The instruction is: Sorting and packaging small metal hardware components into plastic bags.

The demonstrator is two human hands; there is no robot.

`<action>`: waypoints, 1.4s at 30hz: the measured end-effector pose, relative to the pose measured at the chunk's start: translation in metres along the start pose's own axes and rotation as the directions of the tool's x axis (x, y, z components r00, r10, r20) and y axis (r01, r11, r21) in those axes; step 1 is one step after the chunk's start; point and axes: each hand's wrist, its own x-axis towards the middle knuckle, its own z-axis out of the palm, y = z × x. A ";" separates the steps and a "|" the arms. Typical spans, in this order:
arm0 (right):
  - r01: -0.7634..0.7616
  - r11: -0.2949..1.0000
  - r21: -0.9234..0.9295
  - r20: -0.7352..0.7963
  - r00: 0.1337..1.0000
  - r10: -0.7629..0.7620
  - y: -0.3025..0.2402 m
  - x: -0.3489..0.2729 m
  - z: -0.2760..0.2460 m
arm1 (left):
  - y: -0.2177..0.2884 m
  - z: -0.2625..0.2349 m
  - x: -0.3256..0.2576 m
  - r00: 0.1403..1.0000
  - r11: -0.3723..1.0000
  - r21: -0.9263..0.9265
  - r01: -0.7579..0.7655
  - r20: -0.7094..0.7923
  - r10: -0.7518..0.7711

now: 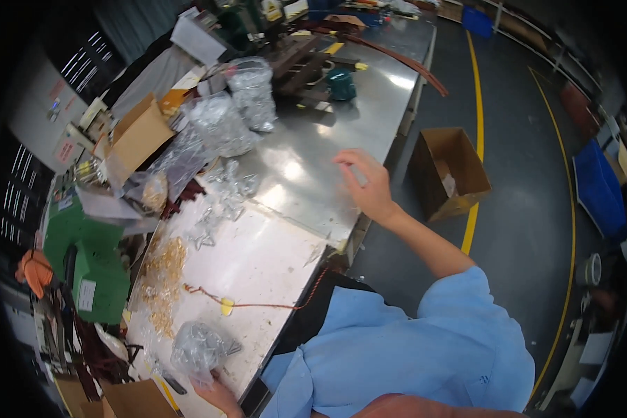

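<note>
Tabletop (268, 258), white near our left hand (217, 397) and shiny metal near our right hand (370, 188), has its near edge running just beside the left hand and on past the right. Our left hand touches a clear plastic bag (200, 350) of silvery pieces; its fingers are partly hidden, so we cannot tell whether they grip. Our right hand hangs by the table's edge, thumb and fingers apart, loosely curved, grey floor (390, 265) beside it.

Left of our left hand stand a green machine (94, 268) and a brown box (136, 400); golden pieces (161, 289) lie beyond the bag. Between our hands stretches an orange cord (258, 305). Right of our right hand sits an open carton (432, 177).
</note>
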 end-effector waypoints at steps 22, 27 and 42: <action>-0.192 0.181 -0.964 0.073 0.464 0.883 0.463 -0.291 -0.256 | -0.015 0.006 0.005 0.953 0.809 0.584 -0.062 -0.207 0.223; -0.166 0.373 -0.913 0.196 0.625 0.756 0.449 -0.307 -0.238 | -0.006 0.006 -0.001 0.977 0.902 0.430 0.031 -0.202 0.063; -0.474 0.669 -0.573 0.405 0.546 0.733 0.185 -0.399 0.017 | 0.001 0.014 0.001 0.969 0.877 0.460 0.143 -0.244 -0.030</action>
